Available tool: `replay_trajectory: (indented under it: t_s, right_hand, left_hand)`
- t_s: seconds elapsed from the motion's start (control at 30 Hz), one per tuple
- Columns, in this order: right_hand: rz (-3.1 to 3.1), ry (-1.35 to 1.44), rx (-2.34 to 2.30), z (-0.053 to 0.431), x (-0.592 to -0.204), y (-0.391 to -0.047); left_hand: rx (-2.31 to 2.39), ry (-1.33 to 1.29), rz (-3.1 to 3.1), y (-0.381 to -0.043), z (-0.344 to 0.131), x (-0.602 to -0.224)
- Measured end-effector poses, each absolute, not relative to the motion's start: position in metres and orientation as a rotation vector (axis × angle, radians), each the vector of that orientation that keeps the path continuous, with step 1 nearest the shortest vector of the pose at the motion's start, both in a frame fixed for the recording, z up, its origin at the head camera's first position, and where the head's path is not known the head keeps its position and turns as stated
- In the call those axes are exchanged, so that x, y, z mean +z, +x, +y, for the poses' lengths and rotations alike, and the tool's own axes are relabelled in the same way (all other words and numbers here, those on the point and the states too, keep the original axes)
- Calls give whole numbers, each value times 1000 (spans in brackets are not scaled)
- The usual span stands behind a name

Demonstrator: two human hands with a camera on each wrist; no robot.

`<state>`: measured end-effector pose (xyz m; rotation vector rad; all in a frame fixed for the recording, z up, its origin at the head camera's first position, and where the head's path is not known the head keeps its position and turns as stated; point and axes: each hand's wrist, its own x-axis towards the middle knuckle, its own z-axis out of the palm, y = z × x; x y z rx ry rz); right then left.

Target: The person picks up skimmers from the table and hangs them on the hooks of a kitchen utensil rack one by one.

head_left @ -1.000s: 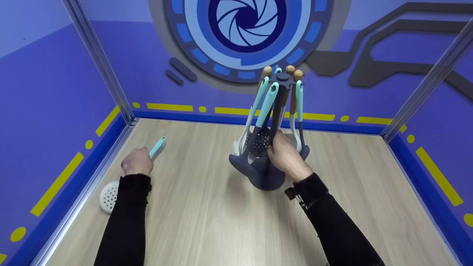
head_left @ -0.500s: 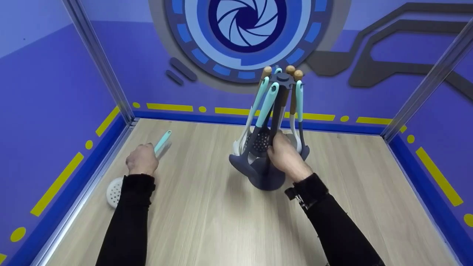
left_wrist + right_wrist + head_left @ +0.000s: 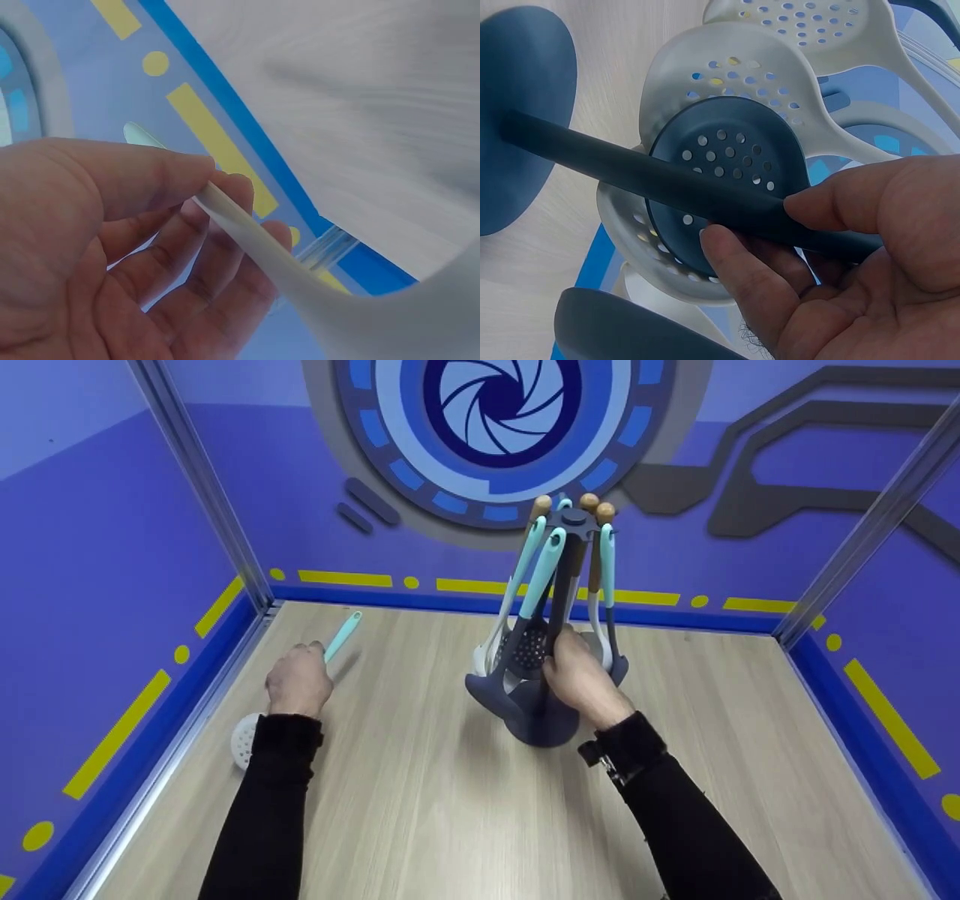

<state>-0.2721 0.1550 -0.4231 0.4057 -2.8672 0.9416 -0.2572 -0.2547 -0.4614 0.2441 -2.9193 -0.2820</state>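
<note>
My left hand (image 3: 300,681) pinches a white skimmer (image 3: 243,741) between thumb and fingers, along the neck below its mint handle (image 3: 344,635). Its round perforated head lies partly behind my sleeve. In the left wrist view the pale neck (image 3: 251,238) crosses my fingers. My right hand (image 3: 581,675) grips the dark centre post (image 3: 564,592) of a utensil stand, thumb on one side and fingers on the other. From the stand's top hang several utensils with mint or wooden handles, among them a dark slotted skimmer (image 3: 731,142) and a white slotted one (image 3: 727,56).
The stand's round dark base (image 3: 544,727) is low, near the middle of the wooden table (image 3: 420,810). Purple-blue panels (image 3: 112,547) with metal corner posts (image 3: 202,487) enclose the table at the back and both sides.
My left hand has moved away from me and to the right with the skimmer, drawing a little closer to the stand. My right hand and the stand have stayed in place.
</note>
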Motion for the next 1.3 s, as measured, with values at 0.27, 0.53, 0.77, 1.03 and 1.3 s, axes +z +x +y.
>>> replay_trajectory:
  t_s: [0.27, 0.53, 0.77, 1.03, 1.3]
  right_hand:
    - [-2880, 407, 930, 155, -423, -272]
    - [-2931, 345, 977, 155, -420, -272]
    - [-2930, 337, 1013, 155, -420, -271]
    - [-2924, 274, 1056, 153, -418, -270]
    - [-2826, 294, 996, 152, -416, -269]
  left_hand:
    - [-326, 221, -2858, -255, -240, -455]
    - [-374, 167, -2817, -252, -227, -445]
    - [-345, 138, -2778, -250, -216, -438]
    - [-367, 109, -2748, -246, -203, -433]
    - [-407, 69, -2714, -241, -191, -429]
